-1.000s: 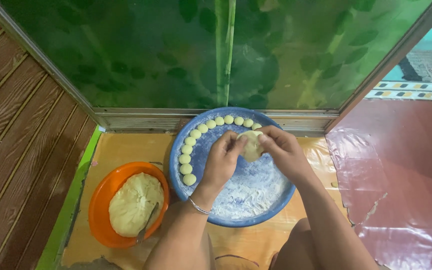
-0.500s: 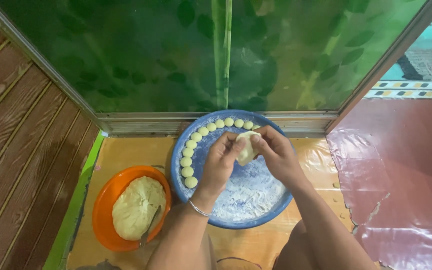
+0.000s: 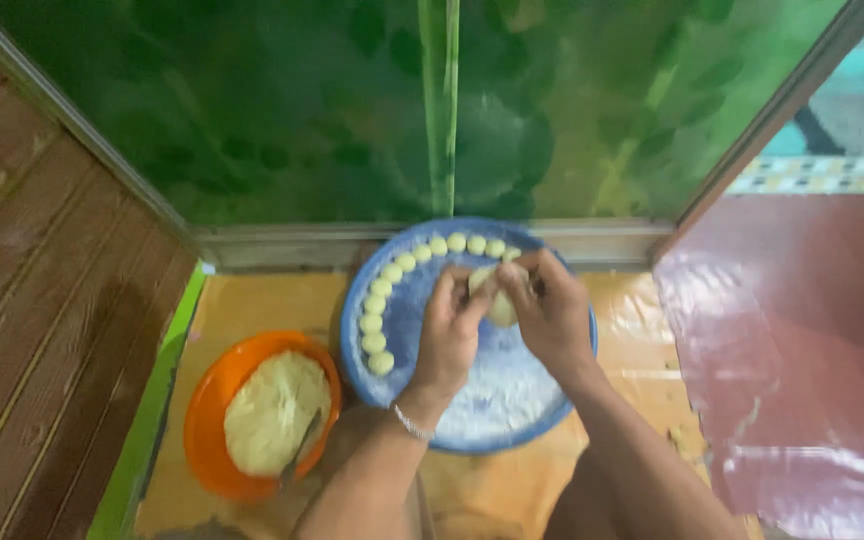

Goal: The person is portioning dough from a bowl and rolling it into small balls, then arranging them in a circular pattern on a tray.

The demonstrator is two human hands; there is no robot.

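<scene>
Dough ball sits pinched between left hand and right hand, apparently fingertip grips.

We see an orange bowl at lower left on a yellow mat, holding a pale filling with a spoon stuck in its right edge. A green strip borders the mat on the left, and beyond it lie brown wooden planks. Behind the mat stands a green leaf-patterned panel on a grey sill. To the right we find a shiny reddish sheet, and past it a patterned rug.
</scene>
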